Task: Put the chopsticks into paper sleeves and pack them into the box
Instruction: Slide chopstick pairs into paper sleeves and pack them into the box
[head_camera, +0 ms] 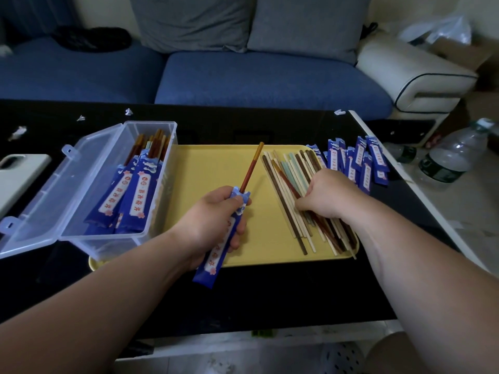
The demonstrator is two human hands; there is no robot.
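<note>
Chopsticks: loose, mixed colours, heaped on the right of the yellow tray; probably light, stiff, smooth, apt to roll; best pinched mid-shaft; one red chopstick stands partly in a blue sleeve gripped by the left hand; right hand curls onto the heap, pinch unclear; filled sleeves lean in the box.

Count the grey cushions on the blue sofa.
2. The left cushion leans on the sofa back near the middle; the right cushion sits beside it. Others may lie outside the frame.
</note>
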